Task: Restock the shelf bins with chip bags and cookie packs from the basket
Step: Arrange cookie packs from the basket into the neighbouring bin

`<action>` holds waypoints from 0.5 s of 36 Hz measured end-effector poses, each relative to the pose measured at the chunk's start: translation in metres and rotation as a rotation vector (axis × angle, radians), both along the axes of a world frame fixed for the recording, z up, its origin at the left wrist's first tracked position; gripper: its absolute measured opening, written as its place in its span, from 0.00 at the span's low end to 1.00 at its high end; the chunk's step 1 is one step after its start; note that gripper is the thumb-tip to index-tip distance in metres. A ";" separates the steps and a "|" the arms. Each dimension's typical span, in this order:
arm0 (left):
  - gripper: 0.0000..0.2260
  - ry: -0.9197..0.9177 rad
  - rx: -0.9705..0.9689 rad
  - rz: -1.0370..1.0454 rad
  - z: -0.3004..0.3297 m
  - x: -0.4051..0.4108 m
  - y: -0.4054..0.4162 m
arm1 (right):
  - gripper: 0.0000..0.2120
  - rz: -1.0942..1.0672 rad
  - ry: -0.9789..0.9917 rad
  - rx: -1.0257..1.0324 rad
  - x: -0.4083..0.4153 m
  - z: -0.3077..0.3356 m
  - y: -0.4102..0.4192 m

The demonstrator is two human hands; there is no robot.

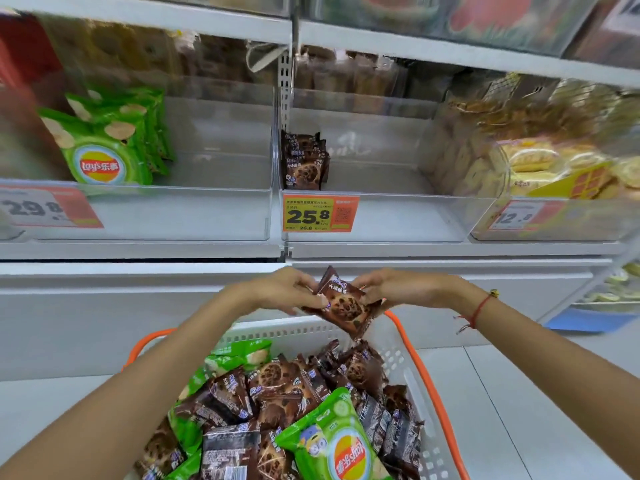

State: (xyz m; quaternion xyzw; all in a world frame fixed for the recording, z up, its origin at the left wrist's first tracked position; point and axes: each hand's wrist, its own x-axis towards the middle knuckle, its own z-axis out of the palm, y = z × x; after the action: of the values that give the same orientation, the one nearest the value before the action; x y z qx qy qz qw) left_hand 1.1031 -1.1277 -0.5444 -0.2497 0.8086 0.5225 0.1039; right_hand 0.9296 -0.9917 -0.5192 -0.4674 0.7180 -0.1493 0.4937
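Note:
My left hand [291,291] and my right hand [398,289] both grip brown cookie packs [343,303] above the far end of the white basket [408,368]. The basket holds many brown cookie packs [277,386] and green chip bags [339,441]. On the shelf, the left clear bin [207,216] holds several green chip bags [107,147] standing at its left side. The middle clear bin [398,216] holds a few cookie packs [304,161] standing at its left end.
A bin of yellow wrapped pastries [554,164] sits to the right. Price tags [318,214] hang on the bin fronts. An upper shelf edge [415,43] runs above. The basket has orange handles [426,375]. A white ledge [138,271] lies below the bins.

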 end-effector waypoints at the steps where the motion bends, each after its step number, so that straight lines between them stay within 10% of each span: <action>1: 0.13 0.028 0.007 0.010 0.008 0.002 -0.001 | 0.14 -0.006 -0.007 -0.021 0.003 0.008 0.001; 10: 0.08 0.267 -0.045 0.095 0.064 0.022 -0.015 | 0.05 -0.056 0.099 -0.377 0.029 0.068 -0.003; 18: 0.04 0.618 -0.095 0.308 0.094 0.020 -0.019 | 0.18 -0.176 0.206 -0.745 0.027 0.089 -0.034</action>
State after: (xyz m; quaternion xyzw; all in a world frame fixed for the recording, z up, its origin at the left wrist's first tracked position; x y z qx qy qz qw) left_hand 1.1235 -1.1471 -0.4509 -0.2034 0.7782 0.5446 -0.2377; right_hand 0.9563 -1.0262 -0.4303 -0.5637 0.6977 -0.3937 0.2012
